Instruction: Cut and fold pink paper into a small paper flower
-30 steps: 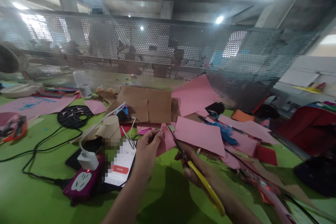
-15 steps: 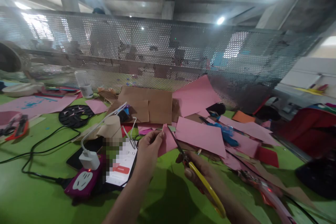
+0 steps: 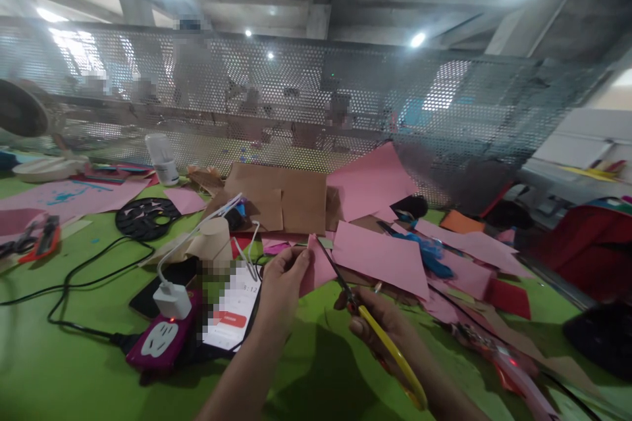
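Note:
My left hand [image 3: 284, 286] pinches a small piece of pink paper [image 3: 320, 270] between thumb and fingers above the green table. In my right hand [image 3: 380, 322] is a pair of scissors with a yellow handle [image 3: 395, 358]. The dark blades point up and to the left, with their tips at the top edge of the small pink piece. A larger pink sheet [image 3: 380, 256] lies just right of the blades. Behind my left hand, a phone with a lit screen [image 3: 234, 316] lies partly hidden.
A purple power strip [image 3: 162, 342] with a white charger and cables stands on the left. Brown cardboard [image 3: 291, 197] and a leaning pink sheet [image 3: 370, 181] are at the back. Blue scissors [image 3: 432, 253], paper scraps and a glue gun [image 3: 513, 368] lie to the right.
The whole view has shifted slightly, so things appear a little farther right. Both hands keep their holds, and the blades stay at the small pink piece.

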`<state>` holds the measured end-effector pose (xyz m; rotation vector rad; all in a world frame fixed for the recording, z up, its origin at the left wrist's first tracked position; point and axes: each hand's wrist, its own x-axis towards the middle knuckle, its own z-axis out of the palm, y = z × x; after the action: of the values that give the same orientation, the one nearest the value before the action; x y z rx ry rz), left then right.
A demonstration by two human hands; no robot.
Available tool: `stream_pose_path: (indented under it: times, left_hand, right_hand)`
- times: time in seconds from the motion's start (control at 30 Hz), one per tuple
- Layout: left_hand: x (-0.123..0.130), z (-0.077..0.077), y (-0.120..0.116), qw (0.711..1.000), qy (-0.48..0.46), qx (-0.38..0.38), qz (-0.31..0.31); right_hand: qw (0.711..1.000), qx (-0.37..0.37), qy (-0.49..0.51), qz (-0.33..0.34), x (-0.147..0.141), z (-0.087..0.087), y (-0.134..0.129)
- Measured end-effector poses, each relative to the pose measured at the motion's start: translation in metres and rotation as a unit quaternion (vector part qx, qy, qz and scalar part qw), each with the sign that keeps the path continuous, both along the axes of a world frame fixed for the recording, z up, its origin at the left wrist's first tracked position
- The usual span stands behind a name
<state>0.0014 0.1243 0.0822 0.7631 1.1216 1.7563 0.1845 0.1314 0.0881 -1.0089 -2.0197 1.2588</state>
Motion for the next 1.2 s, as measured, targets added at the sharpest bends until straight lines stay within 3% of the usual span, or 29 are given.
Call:
stream_pose_path:
  times: [0.3,0.67,0.87,1.2]
  left_hand:
    - [-0.001,0.002,0.000,1.000,-0.012,-0.005,0.002]
    - [0.002,0.002,-0.002,1.000,0.002,0.011,-0.026]
    - [0.002,0.002,-0.002,0.999,0.026,0.004,-0.022]
    - [0.002,0.000,0.000,1.000,0.023,-0.004,-0.013]
  right_hand:
    - [0.998,0.045,-0.038,-0.023,0.004,-0.010,0.010]
    - [0.996,0.082,-0.045,-0.001,0.000,0.009,0.000]
    - [1.000,0.004,-0.009,-0.015,0.001,-0.004,0.002]
    - [0.998,0.055,-0.015,-0.036,0.002,-0.017,0.013]
